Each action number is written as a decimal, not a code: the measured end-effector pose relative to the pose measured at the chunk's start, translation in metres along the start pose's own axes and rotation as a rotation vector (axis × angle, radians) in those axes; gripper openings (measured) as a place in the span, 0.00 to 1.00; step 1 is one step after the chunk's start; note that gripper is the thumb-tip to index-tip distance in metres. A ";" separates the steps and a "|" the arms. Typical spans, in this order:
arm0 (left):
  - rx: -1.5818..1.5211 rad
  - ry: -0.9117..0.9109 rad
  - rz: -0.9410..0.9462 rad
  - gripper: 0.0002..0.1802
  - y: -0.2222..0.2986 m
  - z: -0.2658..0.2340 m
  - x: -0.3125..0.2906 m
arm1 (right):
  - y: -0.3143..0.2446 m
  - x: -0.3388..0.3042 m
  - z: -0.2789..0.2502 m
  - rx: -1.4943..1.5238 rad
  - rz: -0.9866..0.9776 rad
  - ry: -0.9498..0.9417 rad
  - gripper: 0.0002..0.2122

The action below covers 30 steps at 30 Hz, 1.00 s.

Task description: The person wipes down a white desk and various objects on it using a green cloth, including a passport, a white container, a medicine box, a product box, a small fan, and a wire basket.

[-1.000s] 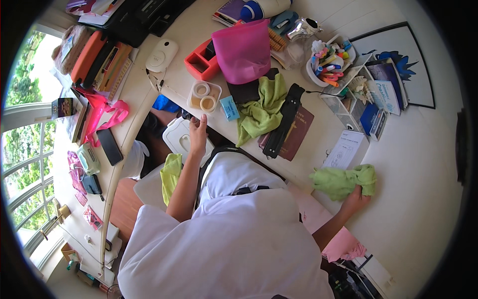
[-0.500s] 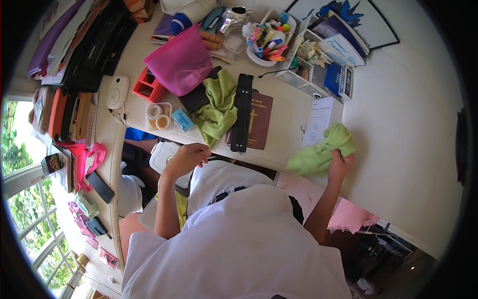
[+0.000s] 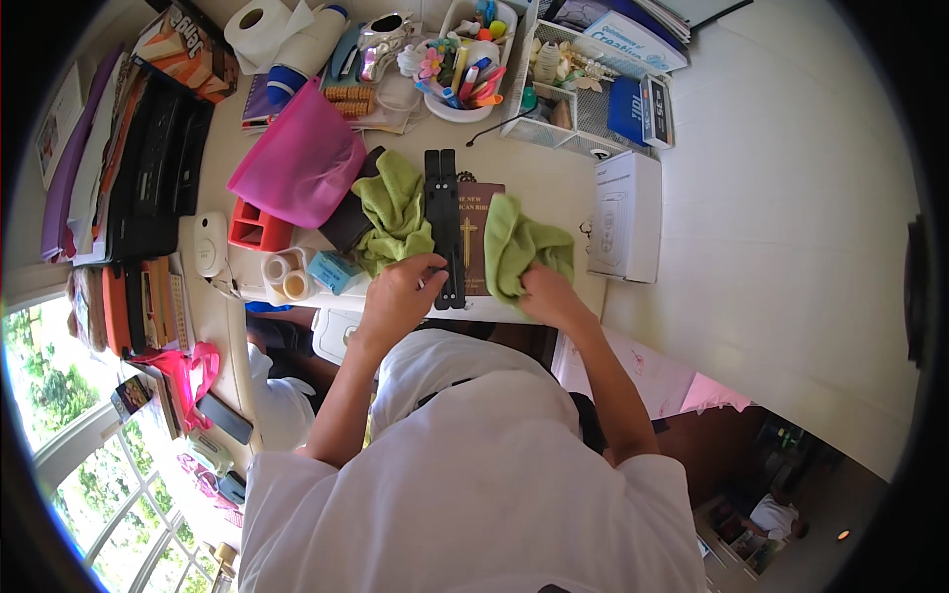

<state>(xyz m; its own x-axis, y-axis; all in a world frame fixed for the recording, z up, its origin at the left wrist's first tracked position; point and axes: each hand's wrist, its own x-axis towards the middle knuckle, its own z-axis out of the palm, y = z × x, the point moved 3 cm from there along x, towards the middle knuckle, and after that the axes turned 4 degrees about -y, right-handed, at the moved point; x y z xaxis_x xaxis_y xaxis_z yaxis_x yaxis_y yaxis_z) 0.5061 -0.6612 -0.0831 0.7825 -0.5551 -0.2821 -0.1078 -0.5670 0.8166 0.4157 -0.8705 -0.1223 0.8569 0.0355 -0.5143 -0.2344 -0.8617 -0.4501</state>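
A light-green cloth (image 3: 524,242) hangs bunched in my right hand (image 3: 554,295), its folds lying over the right side of a maroon hardcover book (image 3: 474,247). My left hand (image 3: 400,296) is at the lower end of a black folding stand (image 3: 445,227), palm down. Its fingers are bent, with thumb and forefinger apart; whether they touch the stand I cannot tell. The stand lies upright in view along the book's left side. Just left of it is a second green cloth (image 3: 390,203), crumpled over a dark flat item (image 3: 346,222).
Left of the cloths are a pink pouch (image 3: 301,158), a red holder (image 3: 259,229), a small blue box (image 3: 334,270) and tape rolls (image 3: 287,275). A white box (image 3: 625,217) stands right of the book. Behind are a pen basket (image 3: 463,74) and a mesh organizer (image 3: 539,114).
My right hand has brought its cloth leftward from beyond the white box to the book. My left hand has moved right toward the black stand. The view has shifted.
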 end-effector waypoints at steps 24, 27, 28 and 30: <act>-1.394 0.173 -0.313 0.23 0.014 0.041 0.196 | 0.082 -0.006 0.036 0.186 0.397 0.935 0.15; -1.431 0.130 -0.293 0.18 0.007 0.033 0.214 | 0.084 -0.004 0.036 0.225 0.357 0.907 0.16; -1.431 0.132 -0.289 0.18 0.004 0.034 0.217 | 0.083 -0.003 0.035 0.208 0.341 0.910 0.16; -1.344 0.160 -0.268 0.16 0.003 0.035 0.220 | 0.083 -0.003 0.034 0.200 0.332 0.914 0.16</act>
<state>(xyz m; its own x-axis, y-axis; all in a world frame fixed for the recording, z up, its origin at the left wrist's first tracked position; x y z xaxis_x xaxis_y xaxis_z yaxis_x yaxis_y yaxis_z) 0.6566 -0.8065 -0.1606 0.7564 -0.3962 -0.5205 0.6535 0.4244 0.6267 0.3779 -0.9245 -0.1829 0.7385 -0.6688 0.0861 -0.5280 -0.6529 -0.5431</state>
